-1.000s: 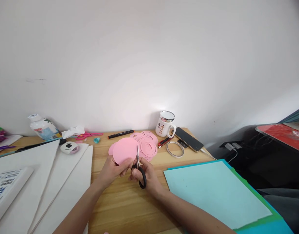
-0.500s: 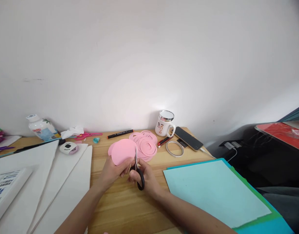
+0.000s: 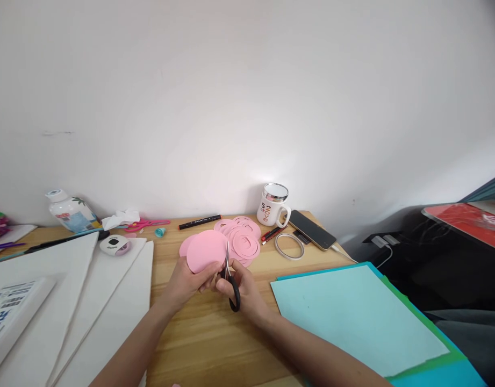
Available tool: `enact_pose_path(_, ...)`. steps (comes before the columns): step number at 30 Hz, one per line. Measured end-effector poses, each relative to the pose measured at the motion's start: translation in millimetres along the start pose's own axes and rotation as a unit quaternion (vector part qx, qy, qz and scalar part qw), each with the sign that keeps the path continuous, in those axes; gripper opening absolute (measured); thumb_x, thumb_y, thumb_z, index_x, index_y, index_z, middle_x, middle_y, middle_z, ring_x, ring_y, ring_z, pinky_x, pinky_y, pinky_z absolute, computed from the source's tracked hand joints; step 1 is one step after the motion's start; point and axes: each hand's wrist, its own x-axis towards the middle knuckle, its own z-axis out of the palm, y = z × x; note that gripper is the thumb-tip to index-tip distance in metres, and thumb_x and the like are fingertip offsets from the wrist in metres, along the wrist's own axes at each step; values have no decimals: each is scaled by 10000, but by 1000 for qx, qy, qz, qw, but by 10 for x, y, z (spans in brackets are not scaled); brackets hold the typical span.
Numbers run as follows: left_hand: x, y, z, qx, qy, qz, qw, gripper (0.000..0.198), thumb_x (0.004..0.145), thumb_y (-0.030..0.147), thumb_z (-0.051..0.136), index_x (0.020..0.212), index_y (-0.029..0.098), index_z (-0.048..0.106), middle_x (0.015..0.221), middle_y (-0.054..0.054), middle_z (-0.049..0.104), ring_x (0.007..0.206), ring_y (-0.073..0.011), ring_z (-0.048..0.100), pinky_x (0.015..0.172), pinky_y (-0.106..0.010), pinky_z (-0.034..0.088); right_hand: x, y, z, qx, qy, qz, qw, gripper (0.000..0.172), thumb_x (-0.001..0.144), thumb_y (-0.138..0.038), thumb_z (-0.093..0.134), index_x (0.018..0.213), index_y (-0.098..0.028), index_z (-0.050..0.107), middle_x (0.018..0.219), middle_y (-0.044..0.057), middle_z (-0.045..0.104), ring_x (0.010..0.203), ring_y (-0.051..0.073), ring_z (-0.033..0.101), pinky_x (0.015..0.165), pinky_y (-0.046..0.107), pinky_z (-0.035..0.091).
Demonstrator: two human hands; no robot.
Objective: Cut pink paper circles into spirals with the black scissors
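Note:
My left hand (image 3: 185,284) pinches a pink paper disc (image 3: 205,250) by its lower edge and holds it upright over the wooden desk (image 3: 199,344). My right hand (image 3: 244,290) grips black-handled scissors (image 3: 230,279), blades pointing up at the disc's right edge. Just behind lies a pile of pink paper circles and cut spirals (image 3: 243,239).
Light blue and green paper sheets (image 3: 358,317) lie at the right, white sheets (image 3: 78,306) at the left. At the back stand a white mug (image 3: 273,205), a phone (image 3: 311,229), a tape ring (image 3: 289,245), a black marker (image 3: 200,221), a bottle (image 3: 72,210), pink scissors (image 3: 146,223).
The scissors and disc have shifted only slightly as the blades work along the disc's edge. Both hands stay in place.

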Motion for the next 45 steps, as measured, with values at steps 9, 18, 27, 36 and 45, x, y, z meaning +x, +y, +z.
enact_pose_path(9,-2,14,-23,16,9,-10,1000,312,704,402,605,527,153,539,388,56,416,374,-75,359,369,-196,301,-7,-10,-1,-18,37,41,998,475,612,-556,713,801,-203,457,511,-75,491,454,102,480,462,222,389)
enact_pose_path(18,17,-20,-20,4,10,-9,1000,375,718,384,586,441,169,452,370,48,420,354,-63,342,361,-195,275,-24,63,-16,9,31,48,998,389,656,-453,723,799,-210,456,463,-97,457,388,82,408,430,216,364)
enact_pose_path(27,-5,38,8,0,3,-16,1000,353,692,359,622,447,172,451,353,65,376,352,-60,317,355,-194,266,2,14,-27,-7,27,29,999,409,629,-396,761,838,-211,462,606,-57,492,553,107,419,513,218,318)
enact_pose_path(36,4,16,-29,15,0,-11,1000,384,699,383,625,437,176,435,370,54,394,364,-66,330,360,-198,278,1,46,-42,-19,31,32,999,412,642,-444,738,847,-217,462,639,-52,467,532,98,355,480,216,264)
enact_pose_path(45,19,-11,-71,33,10,-20,999,374,688,392,635,442,172,460,372,53,402,362,-70,345,370,-201,287,-8,26,-29,-12,40,43,998,405,655,-484,714,812,-212,459,537,-84,454,465,89,429,512,237,385)
